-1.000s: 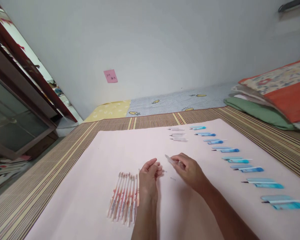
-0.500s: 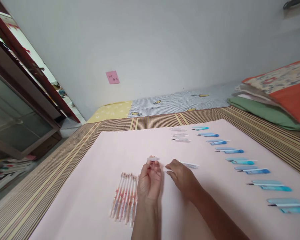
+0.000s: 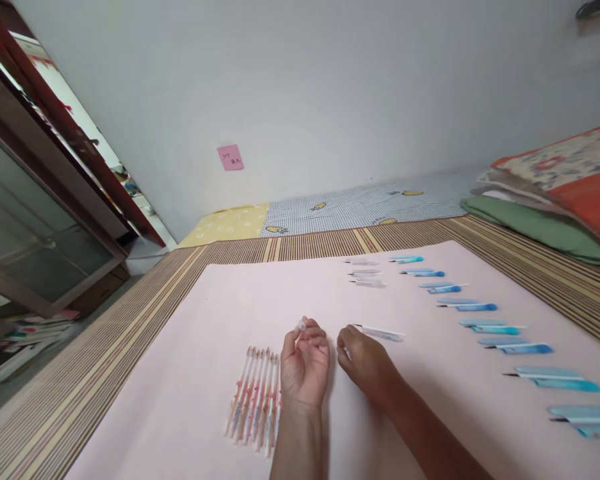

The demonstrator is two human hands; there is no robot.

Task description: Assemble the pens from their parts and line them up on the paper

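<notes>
Palm up over the pink sheet [image 3: 190, 373], my left hand [image 3: 305, 360] pinches a small whitish pen cap [image 3: 301, 325], seen nearly end-on, between thumb and fingertips. To its right, my right hand [image 3: 364, 357] is closed, fingers pressed together; what it holds, if anything, is hidden. Just beyond the right knuckles lies a pale pen barrel with a dark-tipped refill [image 3: 380, 333]. A row of capped pens with orange-pink patterns [image 3: 253, 400] lies left of my left wrist, which partly covers it.
Dismantled blue pens [image 3: 507, 348] run in a column down the right side. Several pale pen parts [image 3: 365, 273] lie farther back. A striped mat [image 3: 145, 320] surrounds the sheet; folded bedding [image 3: 540, 227] is piled at the right, and a pink note [image 3: 230, 157] sticks to the wall.
The pale piece in my left hand has turned from sideways to nearly end-on. My right hand's fingers have curled in, and the small white piece at their tips is hidden from sight.
</notes>
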